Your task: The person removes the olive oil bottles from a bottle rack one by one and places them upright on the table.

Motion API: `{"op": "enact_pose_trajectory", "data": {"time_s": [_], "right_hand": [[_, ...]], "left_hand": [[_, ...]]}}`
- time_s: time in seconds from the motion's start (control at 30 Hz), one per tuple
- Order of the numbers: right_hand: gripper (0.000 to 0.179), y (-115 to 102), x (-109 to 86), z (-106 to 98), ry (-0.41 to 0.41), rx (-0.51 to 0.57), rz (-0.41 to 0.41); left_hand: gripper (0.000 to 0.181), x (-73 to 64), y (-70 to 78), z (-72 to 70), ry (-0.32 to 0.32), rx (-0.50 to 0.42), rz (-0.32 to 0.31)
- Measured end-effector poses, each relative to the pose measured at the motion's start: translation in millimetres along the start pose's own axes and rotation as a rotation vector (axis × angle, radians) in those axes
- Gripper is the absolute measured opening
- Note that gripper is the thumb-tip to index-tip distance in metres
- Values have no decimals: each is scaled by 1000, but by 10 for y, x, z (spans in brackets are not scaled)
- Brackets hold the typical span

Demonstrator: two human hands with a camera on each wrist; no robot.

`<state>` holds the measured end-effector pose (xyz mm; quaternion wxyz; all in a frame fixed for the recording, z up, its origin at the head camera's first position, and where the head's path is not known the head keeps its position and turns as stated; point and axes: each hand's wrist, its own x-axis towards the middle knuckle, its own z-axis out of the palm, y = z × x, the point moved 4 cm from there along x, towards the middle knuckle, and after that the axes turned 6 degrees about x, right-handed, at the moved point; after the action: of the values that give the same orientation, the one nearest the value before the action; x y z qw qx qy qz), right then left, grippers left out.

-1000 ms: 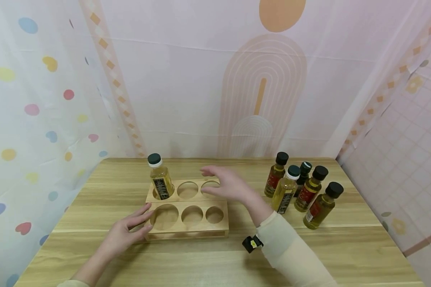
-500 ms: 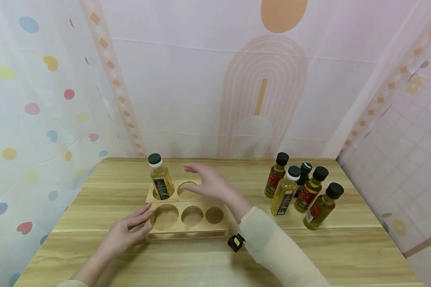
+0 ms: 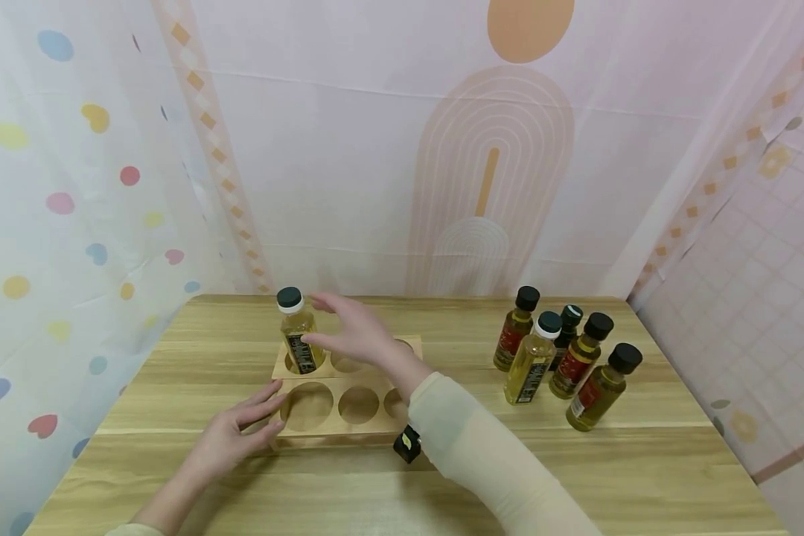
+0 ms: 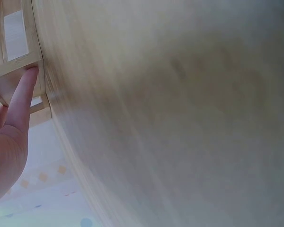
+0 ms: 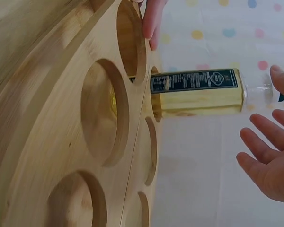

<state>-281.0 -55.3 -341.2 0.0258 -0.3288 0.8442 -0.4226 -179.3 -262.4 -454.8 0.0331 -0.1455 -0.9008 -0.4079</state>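
A two-tier wooden rack (image 3: pixel 338 426) with round holes stands on the table. In its back-left hole is an upright bottle of yellow oil (image 3: pixel 299 344) with a dark green cap and black label. My right hand (image 3: pixel 356 327) is beside that bottle, thumb and fingers spread; in the right wrist view the fingertips (image 5: pixel 248 135) are near its neck, with a gap between. My left hand (image 3: pixel 237 432) touches the rack's left end, and the left wrist view has one straight digit (image 4: pixel 22 97) against the side panel. My right hand hides part of the back row.
To the right stands a group of bottles: another yellow oil bottle (image 3: pixel 531 365) with a green cap, several with black caps and red labels, such as the rightmost one (image 3: pixel 596 394), and a small dark bottle (image 3: pixel 564 335). A patterned curtain (image 3: pixel 348 186) hangs behind the table (image 3: pixel 348 491).
My right hand has moved left across the rack's back row, from the right hole to beside the oil bottle. My left hand and the bottles have stayed in place.
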Motion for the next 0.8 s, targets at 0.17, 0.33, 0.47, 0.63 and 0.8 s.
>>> {"op": "enact_pose_trajectory", "data": {"time_s": [0.17, 0.33, 0.47, 0.63, 0.8], "right_hand": [[70, -39, 71, 48, 23, 50, 17], [69, -63, 157, 92, 39, 72, 41], [67, -77, 211, 111, 47, 85, 58], [64, -88, 252, 119, 46, 84, 76], [59, -95, 280, 123, 62, 117, 76]], "left_hand": [[47, 0, 14, -16, 11, 5, 10], [47, 4, 32, -24, 6, -5, 18], [47, 9, 17, -18, 2, -21, 0], [46, 4, 20, -16, 4, -15, 8], [44, -3, 48, -28, 6, 16, 24]]}}
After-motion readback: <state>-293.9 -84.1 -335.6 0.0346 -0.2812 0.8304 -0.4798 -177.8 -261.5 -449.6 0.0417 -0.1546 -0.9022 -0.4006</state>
